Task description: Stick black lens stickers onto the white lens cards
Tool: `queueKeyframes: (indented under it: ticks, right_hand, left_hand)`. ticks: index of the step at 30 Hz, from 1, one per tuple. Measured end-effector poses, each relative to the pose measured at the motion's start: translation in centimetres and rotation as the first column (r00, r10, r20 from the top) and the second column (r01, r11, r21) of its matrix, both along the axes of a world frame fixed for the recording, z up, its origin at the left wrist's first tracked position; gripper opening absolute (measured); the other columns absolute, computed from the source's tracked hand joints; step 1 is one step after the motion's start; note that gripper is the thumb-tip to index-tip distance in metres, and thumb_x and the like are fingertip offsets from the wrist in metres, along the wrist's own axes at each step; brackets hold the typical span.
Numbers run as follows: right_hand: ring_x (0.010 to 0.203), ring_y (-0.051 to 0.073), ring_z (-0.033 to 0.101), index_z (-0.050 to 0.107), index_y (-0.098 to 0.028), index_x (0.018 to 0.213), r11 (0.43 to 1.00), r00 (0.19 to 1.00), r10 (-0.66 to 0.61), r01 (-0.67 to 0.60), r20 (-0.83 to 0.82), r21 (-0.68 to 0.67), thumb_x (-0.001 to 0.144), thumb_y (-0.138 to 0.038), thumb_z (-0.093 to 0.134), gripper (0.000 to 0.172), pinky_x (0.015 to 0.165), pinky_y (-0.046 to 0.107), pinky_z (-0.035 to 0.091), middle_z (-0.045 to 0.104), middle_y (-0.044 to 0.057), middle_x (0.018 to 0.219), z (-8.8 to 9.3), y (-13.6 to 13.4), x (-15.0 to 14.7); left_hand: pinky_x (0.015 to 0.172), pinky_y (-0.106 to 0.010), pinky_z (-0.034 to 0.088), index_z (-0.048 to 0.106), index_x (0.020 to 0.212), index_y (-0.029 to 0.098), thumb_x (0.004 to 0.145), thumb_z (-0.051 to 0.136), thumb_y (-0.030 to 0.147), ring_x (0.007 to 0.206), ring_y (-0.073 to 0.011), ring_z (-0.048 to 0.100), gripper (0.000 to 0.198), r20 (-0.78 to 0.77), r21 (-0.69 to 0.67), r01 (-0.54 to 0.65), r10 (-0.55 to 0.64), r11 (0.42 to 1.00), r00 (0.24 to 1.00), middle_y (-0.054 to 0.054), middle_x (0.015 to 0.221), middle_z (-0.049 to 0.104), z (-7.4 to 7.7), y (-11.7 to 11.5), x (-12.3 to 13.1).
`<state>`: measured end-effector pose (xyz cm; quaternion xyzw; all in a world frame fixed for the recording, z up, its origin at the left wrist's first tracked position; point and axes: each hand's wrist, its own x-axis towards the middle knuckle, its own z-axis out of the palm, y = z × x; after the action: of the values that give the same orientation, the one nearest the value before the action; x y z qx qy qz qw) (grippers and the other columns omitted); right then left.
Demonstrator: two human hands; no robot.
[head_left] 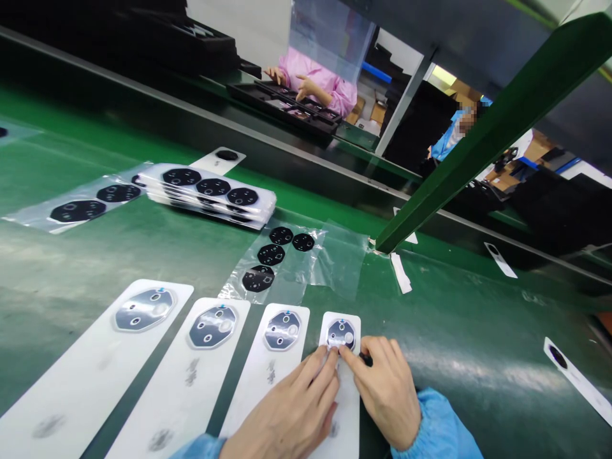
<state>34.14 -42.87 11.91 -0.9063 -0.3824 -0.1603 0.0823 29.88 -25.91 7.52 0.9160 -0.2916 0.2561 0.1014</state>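
My left hand (301, 398) reaches over a white panel (349, 421), its fingers stretched out and fingertips touching the lower edge of a shiny octagonal plate (341, 333) with round holes. From the right, the index fingertip of my right hand (389, 389) presses at that same edge. Its other fingers are curled around a small black object (366, 359), mostly hidden. To the left lie three similar white panels, one (268, 376) beside my left hand, another (191, 376) further over and a third (102, 357) at the far left, each with an octagonal plate near its top.
Plastic sheets with black octagonal stickers (271, 255) lie beyond the panels, next to a sticker stack (210, 197). A green post (459, 153) slants across the right side. White strips (500, 259) lie about the green table (454, 331). Two people are behind, one in a pink sleeve (342, 92).
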Motion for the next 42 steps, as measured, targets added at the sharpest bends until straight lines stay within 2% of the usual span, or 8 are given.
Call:
queueKeyframes:
  ticks: [5, 12, 17, 19, 24, 31, 38, 42]
  right_hand:
    - [0.071, 0.019, 0.042, 0.063, -0.016, 0.106, 1.000, 1.000, -0.004, 0.004, -0.020, 0.012, 0.091, -0.007, 0.036, 0.032, 0.059, 0.031, 0.029, 0.051, 0.007, 0.079, -0.1, -0.1, 0.0]
    - [0.074, 0.019, 0.044, 0.060, -0.018, 0.111, 0.990, 0.983, -0.025, 0.050, -0.182, 0.133, 0.082, 0.002, 0.040, 0.041, 0.062, 0.030, 0.035, 0.049, 0.007, 0.084, -0.5, -0.6, 0.0]
    - [0.074, 0.019, 0.046, 0.061, -0.019, 0.109, 0.992, 0.985, -0.027, 0.047, -0.169, 0.117, 0.082, 0.002, 0.040, 0.039, 0.062, 0.031, 0.038, 0.050, 0.007, 0.083, -0.6, -0.8, 0.0]
    - [0.073, 0.019, 0.048, 0.060, -0.019, 0.109, 0.987, 0.985, -0.032, 0.059, -0.170, 0.151, 0.084, 0.000, 0.040, 0.037, 0.063, 0.031, 0.040, 0.052, 0.006, 0.083, -0.6, -0.8, 0.0]
    - [0.081, 0.018, 0.055, 0.056, -0.018, 0.100, 0.932, 0.956, -0.045, 0.144, -0.288, 0.331, 0.090, -0.008, 0.042, 0.021, 0.070, 0.030, 0.046, 0.056, 0.006, 0.088, -0.7, -0.9, 0.1]
    - [0.079, 0.017, 0.054, 0.054, -0.019, 0.093, 0.896, 0.918, -0.022, 0.194, -0.396, 0.399, 0.093, -0.013, 0.043, 0.013, 0.067, 0.030, 0.047, 0.056, 0.005, 0.085, -0.9, -1.1, 0.1]
    - [0.071, 0.014, 0.054, 0.059, -0.020, 0.090, 0.803, 0.850, 0.016, 0.303, -0.527, 0.513, 0.092, -0.018, 0.048, 0.012, 0.060, 0.025, 0.045, 0.057, 0.003, 0.084, -0.2, -1.1, 0.6]
    - [0.073, 0.014, 0.056, 0.061, -0.019, 0.089, 0.766, 0.825, 0.030, 0.344, -0.565, 0.543, 0.090, -0.019, 0.049, 0.011, 0.062, 0.025, 0.047, 0.058, 0.004, 0.084, 0.2, -1.0, 1.1]
  left_hand:
    - [0.097, -0.037, 0.031, 0.060, 0.103, 0.008, 0.089, 0.041, 0.024, 0.108, -0.0255, 0.056, 0.029, 0.007, -0.005, -0.008, 0.008, 1.000, 1.000, -0.013, 0.113, 0.065, 0.1, 0.0, 0.1]
    - [0.096, -0.038, 0.032, 0.061, 0.102, 0.007, 0.089, 0.043, 0.026, 0.109, -0.0274, 0.055, 0.029, 0.020, 0.014, 0.006, -0.006, 1.000, 1.000, -0.014, 0.112, 0.066, 0.4, 0.1, 0.0]
    - [0.095, -0.038, 0.031, 0.060, 0.104, 0.008, 0.090, 0.043, 0.026, 0.109, -0.0270, 0.054, 0.029, 0.006, 0.023, 0.009, -0.009, 1.000, 1.000, -0.013, 0.115, 0.064, 0.3, 0.2, 0.0]
    - [0.095, -0.039, 0.031, 0.060, 0.106, 0.008, 0.090, 0.043, 0.027, 0.110, -0.0269, 0.053, 0.030, -0.001, 0.038, 0.021, -0.021, 0.999, 1.000, -0.013, 0.116, 0.064, 0.2, 0.2, 0.1]
    - [0.095, -0.038, 0.031, 0.060, 0.102, 0.012, 0.090, 0.042, 0.026, 0.110, -0.0251, 0.053, 0.026, 0.005, 0.047, 0.029, -0.029, 0.998, 1.000, -0.010, 0.115, 0.064, 0.7, 0.4, 0.1]
    - [0.093, -0.038, 0.033, 0.061, 0.099, 0.012, 0.089, 0.042, 0.025, 0.110, -0.0258, 0.053, 0.025, 0.003, 0.080, 0.025, -0.025, 0.997, 1.000, -0.010, 0.116, 0.065, 1.9, 0.5, 0.1]
    - [0.092, -0.038, 0.031, 0.061, 0.099, 0.015, 0.087, 0.047, 0.028, 0.106, -0.0252, 0.054, 0.023, -0.046, 0.119, 0.046, -0.041, 0.992, 0.998, -0.008, 0.116, 0.065, 1.2, 0.4, 0.2]
    - [0.090, -0.039, 0.032, 0.061, 0.099, 0.015, 0.086, 0.051, 0.036, 0.106, -0.0266, 0.053, 0.027, -0.066, 0.143, 0.065, -0.056, 0.988, 0.996, -0.010, 0.117, 0.063, 1.2, 0.2, 0.2]
